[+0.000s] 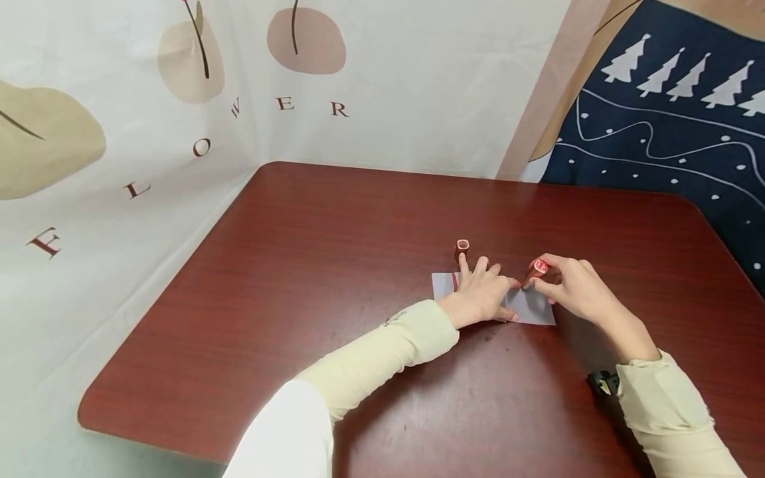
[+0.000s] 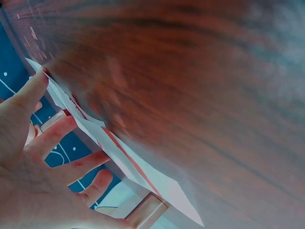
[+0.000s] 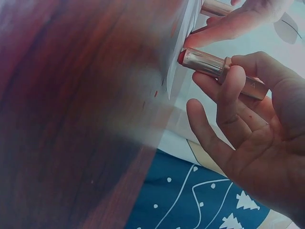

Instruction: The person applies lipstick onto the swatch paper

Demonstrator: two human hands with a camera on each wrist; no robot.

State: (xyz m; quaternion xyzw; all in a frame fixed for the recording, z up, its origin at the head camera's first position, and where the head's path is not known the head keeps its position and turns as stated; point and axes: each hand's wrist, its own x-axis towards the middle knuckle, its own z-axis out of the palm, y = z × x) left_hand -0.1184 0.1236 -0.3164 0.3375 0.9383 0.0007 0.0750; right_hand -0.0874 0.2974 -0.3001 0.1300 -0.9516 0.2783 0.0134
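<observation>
My right hand [image 1: 578, 285] pinches a lipstick [image 3: 207, 63] between thumb and fingers, its red tip down at the paper [image 1: 534, 309]. The lipstick's tube is shiny gold, and a red label shows on its base end in the head view. My left hand [image 1: 481, 296] lies across the paper with fingers spread, pressing it to the table. A red stripe [image 2: 131, 162] marks the paper's left part. Just beyond the left fingertips stands the lipstick cap [image 1: 462, 246], open end up, with one fingertip at its side. The left hand hides the paper's middle.
The dark red-brown table [image 1: 311, 279] stretches around the paper on all sides. A pale printed curtain [image 1: 406, 86] hangs behind and to the left, and a navy cloth [image 1: 657, 149] with white trees at the right. A black band [image 1: 603, 383] sits at the right wrist.
</observation>
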